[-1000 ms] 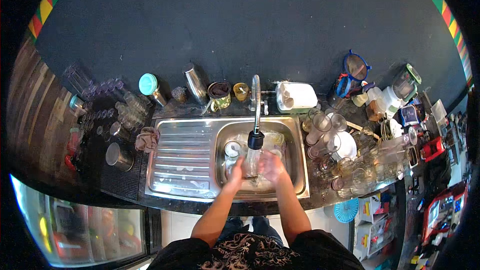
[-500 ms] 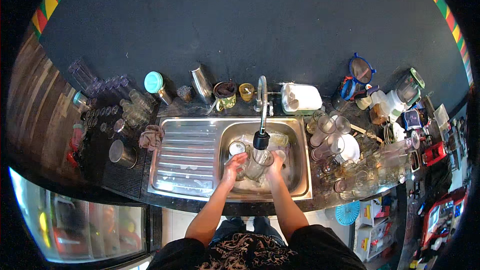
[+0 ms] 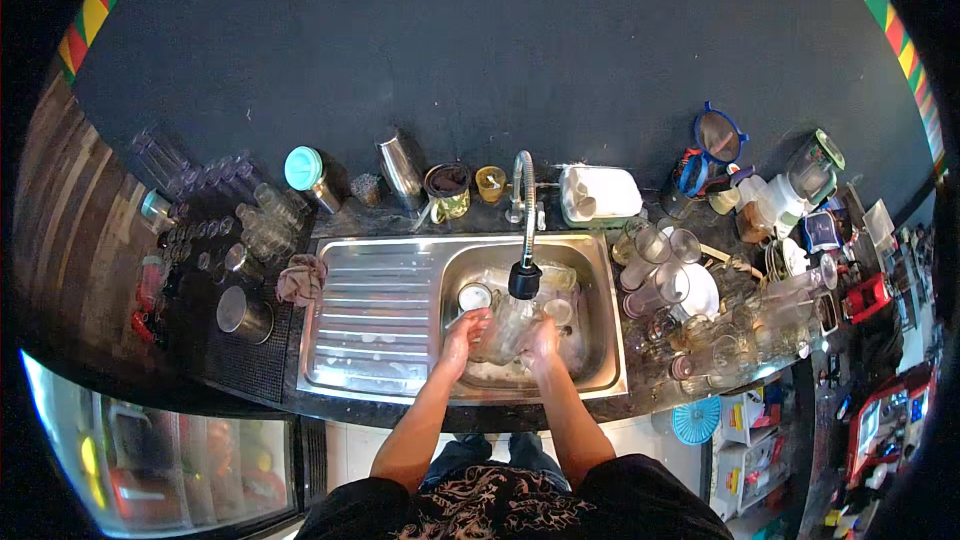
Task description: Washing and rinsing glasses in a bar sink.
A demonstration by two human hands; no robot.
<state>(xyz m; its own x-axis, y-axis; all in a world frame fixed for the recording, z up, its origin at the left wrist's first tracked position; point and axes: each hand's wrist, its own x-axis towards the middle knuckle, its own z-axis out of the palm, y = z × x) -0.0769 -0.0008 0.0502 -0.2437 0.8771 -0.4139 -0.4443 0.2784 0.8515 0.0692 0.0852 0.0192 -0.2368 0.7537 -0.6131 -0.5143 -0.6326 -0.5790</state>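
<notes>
Beneath the black spray head (image 3: 524, 280) of the tap, a clear drinking glass (image 3: 508, 328) is held tilted between my two hands, blurred by motion and water. My left hand (image 3: 461, 337) curls against its left side, the fingertips partly smeared. My right hand (image 3: 541, 340) grips it from the right. All this is inside the steel sink basin (image 3: 606, 340). Beyond my left fingers stands a glass (image 3: 474, 297) with a pale, round top. Another small glass (image 3: 558, 313) is just past my right fingers. More glassware lies at the back of the basin, hard to make out.
A ribbed drainboard (image 3: 368, 315) adjoins the basin, with a crumpled cloth (image 3: 301, 280) and a steel cup (image 3: 245, 314) to its left. Crowded glasses (image 3: 655, 285) and a white plate (image 3: 699, 295) stand right of the sink. Behind are a white container (image 3: 605, 190) and a steel shaker (image 3: 400, 170).
The glass has tipped over and shifted slightly left between my hands. My right hand has moved a little left and toward me; my left hand has barely moved.
</notes>
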